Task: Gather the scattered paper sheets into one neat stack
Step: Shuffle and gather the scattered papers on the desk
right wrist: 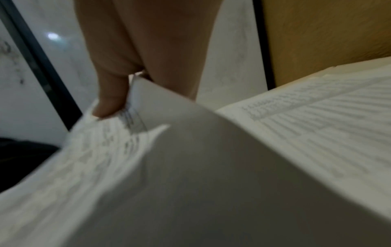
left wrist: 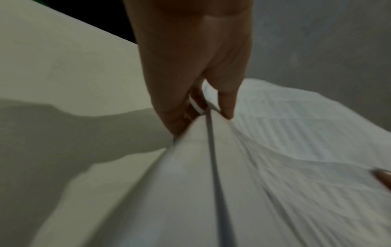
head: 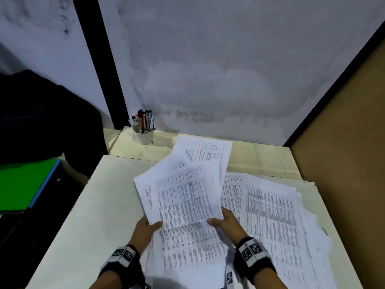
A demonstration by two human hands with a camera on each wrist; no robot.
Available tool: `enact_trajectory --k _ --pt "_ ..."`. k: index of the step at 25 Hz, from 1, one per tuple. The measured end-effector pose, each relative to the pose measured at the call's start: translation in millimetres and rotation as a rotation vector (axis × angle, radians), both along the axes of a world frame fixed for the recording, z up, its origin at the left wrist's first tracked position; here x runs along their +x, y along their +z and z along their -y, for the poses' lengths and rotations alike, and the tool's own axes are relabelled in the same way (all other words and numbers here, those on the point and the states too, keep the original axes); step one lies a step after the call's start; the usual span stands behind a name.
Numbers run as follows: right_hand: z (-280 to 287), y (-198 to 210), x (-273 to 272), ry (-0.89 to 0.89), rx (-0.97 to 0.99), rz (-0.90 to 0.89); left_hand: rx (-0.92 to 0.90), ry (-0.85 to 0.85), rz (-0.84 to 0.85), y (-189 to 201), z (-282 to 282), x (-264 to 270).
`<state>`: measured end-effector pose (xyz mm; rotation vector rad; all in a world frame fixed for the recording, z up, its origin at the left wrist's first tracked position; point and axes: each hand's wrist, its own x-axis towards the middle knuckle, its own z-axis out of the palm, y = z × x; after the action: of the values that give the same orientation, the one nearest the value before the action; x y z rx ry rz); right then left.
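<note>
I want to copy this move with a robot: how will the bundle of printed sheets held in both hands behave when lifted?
Likely floppy: the bundle of printed sheets bows between the left hand and right hand. Probably apt to slip apart, since its sheets are fanned and misaligned. It looks light, as thumb-and-finger pinches at the bottom edge carry it.

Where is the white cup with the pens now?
In the head view, the white cup stands at the table's far left corner by the grey wall, apart from the printed sheets.
</note>
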<state>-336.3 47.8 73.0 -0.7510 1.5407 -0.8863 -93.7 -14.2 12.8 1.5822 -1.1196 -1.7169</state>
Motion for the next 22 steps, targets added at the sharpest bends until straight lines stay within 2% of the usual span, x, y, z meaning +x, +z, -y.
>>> enact_trajectory --k 3,7,10,15,19,22 --pt "-5 10 -23 0.016 0.018 0.015 0.009 0.056 -0.222 21 12 8" --pt "-2 5 -29 -0.024 -0.037 -0.134 0.082 -0.064 -0.356 46 23 8" --pt "4 28 -22 -0.091 -0.196 -0.139 -0.121 -0.128 -0.259 70 27 2" --pt "17 72 -15 -0.167 -0.455 -0.111 -0.42 -0.095 -0.213 146 33 -14" --pt "22 91 -10 -0.137 -0.552 -0.044 -0.519 -0.188 -0.259 171 27 -4" --pt "20 97 -5 -0.098 -0.556 -0.096 -0.505 -0.202 -0.27 170 20 4"
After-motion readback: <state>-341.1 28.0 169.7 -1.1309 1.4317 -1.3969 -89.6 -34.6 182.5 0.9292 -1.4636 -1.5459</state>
